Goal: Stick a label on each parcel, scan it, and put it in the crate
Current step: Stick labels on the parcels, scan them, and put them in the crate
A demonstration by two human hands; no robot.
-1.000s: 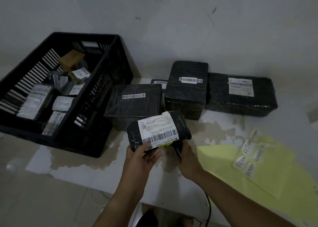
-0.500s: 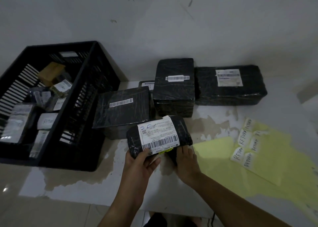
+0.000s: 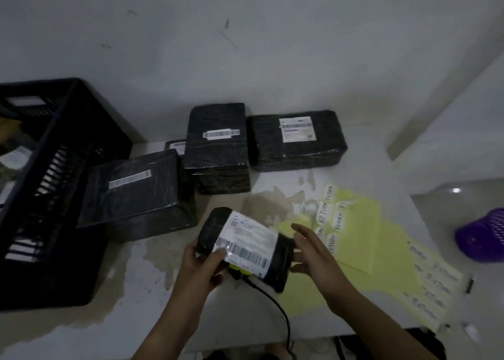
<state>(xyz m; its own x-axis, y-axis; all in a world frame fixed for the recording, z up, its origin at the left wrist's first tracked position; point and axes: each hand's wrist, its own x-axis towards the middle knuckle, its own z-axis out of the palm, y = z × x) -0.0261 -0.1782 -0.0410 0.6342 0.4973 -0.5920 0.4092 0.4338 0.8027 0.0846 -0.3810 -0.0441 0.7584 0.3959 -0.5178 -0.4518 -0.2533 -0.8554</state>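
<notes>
My left hand (image 3: 201, 267) grips the near left corner of a small black parcel (image 3: 210, 231) that carries a white shipping label with a barcode (image 3: 245, 242). The parcel is tilted, just above the table. My right hand (image 3: 313, 250) is beside its right end with fingers spread and straight, holding nothing. A scanner with a yellow part (image 3: 237, 269) shows under the parcel, and its black cable (image 3: 272, 299) runs toward me. The black slatted crate (image 3: 49, 196) stands at the left. Handwritten RETURN labels (image 3: 335, 215) lie on yellow sheets to the right.
Three larger black wrapped parcels sit behind: one by the crate (image 3: 136, 193), one in the middle (image 3: 218, 147), one at the right (image 3: 297, 141). A purple basket (image 3: 482, 237) is on the floor at the far right. The wall is close behind.
My right hand came out from under the parcel and opened beside its right end. The parcel turned and tilted in my left hand. The view swung to the right.
</notes>
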